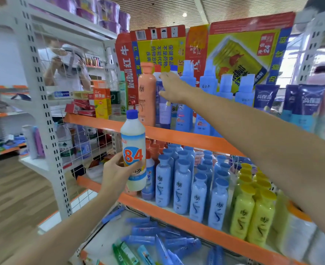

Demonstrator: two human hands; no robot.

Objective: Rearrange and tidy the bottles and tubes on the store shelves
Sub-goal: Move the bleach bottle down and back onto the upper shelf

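Left hand (pixel 115 175) gripping an upright "84" disinfectant bottle (pixel 134 150), right hand (pixel 172 87) reaching in, fingers spread around a blue bottle (pixel 164 111), just beside the orange bottle (pixel 147 96), top shelf (pixel 186 137)

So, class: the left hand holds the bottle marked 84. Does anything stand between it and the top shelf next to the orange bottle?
Yes. The right hand reaches across a blue bottle that fills the spot beside the orange bottle. The 84 bottle, in the left hand, sits below and in front of the top shelf.

Glossy plastic bottle (pixel 134 150); painted metal shelf (pixel 177 136).
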